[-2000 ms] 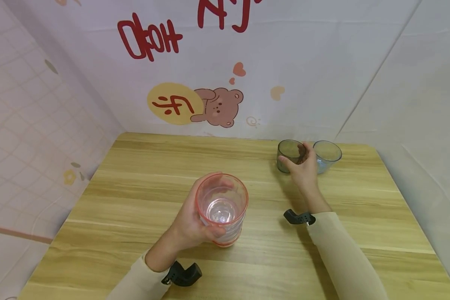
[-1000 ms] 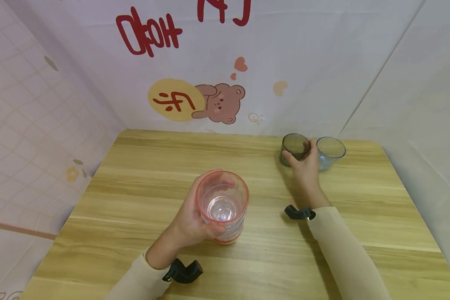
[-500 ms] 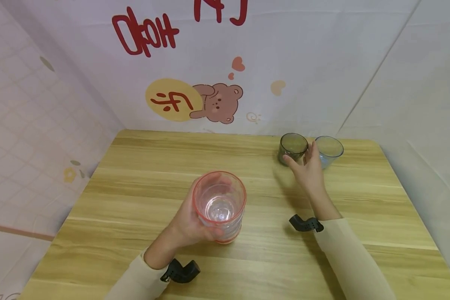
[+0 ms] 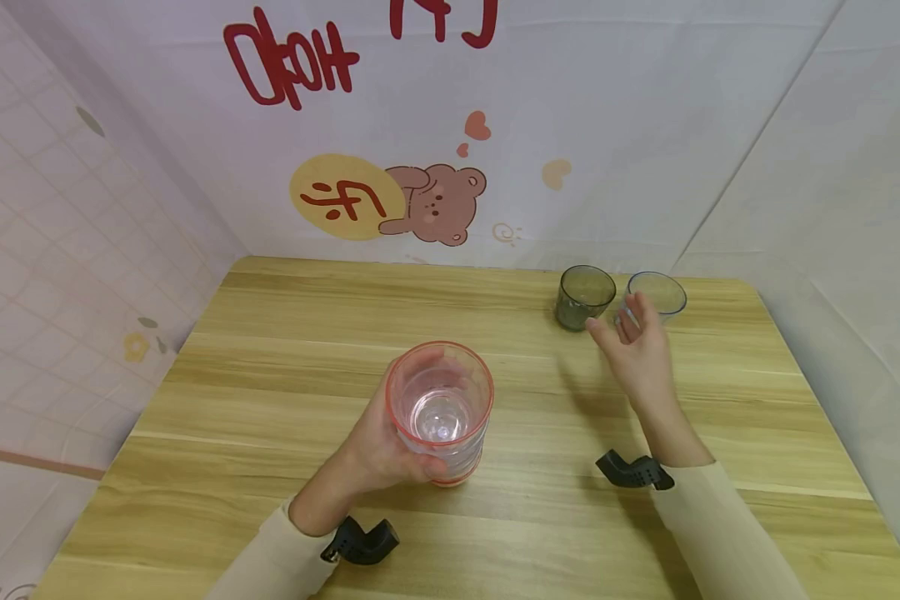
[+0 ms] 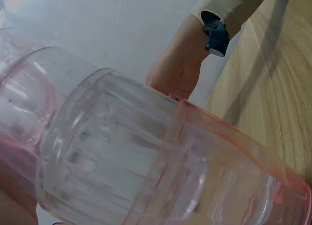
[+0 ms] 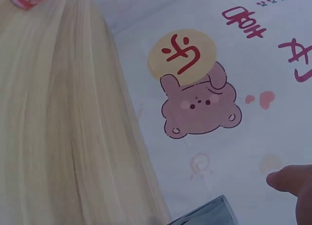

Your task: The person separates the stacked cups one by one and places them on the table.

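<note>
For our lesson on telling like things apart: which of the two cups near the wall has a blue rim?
The right cup, partly behind the right hand; the left cup is smoky, with a dark rim.

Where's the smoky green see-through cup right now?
In the head view, the smoky green see-through cup stands right of centre near the back edge of the pale wooden table, left of the clear blue-rimmed cup and beyond the right hand.

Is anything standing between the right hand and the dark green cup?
Nothing visible stands between the right hand and the dark green cup; the blue-rimmed cup is beside that cup, to its right.
</note>
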Tool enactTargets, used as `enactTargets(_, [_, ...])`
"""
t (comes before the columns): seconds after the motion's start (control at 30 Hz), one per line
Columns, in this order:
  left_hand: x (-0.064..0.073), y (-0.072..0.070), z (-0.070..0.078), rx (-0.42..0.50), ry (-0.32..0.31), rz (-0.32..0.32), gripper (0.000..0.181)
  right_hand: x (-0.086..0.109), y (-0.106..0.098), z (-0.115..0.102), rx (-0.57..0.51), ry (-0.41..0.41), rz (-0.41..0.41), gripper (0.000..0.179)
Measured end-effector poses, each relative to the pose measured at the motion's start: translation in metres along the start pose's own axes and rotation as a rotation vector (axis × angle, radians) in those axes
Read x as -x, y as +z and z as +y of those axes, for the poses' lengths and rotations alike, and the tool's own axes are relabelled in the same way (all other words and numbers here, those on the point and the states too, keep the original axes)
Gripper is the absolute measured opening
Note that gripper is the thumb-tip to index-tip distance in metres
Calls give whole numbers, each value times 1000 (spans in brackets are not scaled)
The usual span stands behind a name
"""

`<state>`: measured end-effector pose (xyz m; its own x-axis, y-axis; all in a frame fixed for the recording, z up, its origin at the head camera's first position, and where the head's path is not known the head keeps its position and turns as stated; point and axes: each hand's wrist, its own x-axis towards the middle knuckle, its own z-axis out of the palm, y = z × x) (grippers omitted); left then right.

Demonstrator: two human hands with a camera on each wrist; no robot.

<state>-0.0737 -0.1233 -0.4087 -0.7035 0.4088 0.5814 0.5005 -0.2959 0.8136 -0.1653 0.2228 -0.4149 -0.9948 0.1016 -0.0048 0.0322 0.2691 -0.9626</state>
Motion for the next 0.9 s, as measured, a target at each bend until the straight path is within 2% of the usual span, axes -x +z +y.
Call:
enactTargets(0.3, [2, 0, -1, 22, -10, -4, 96, 16, -4, -10, 18, -53, 5, 94])
enactTargets(0.5, [1, 1, -2, 33, -13, -8, 96, 25, -1, -17, 37, -126, 2, 88])
enactTargets(0.67, [1, 1, -3, 52, -15, -10, 94, 31, 4, -22, 30, -231, 1, 73])
enactTargets(0.77, [2, 1, -3, 54, -11, -12, 93, 34, 8, -24, -12, -310, -15, 65])
enactTargets(0.9, [3, -1, -4, 45, -8, -16, 92, 37, 14, -25, -84, -412, -58, 63])
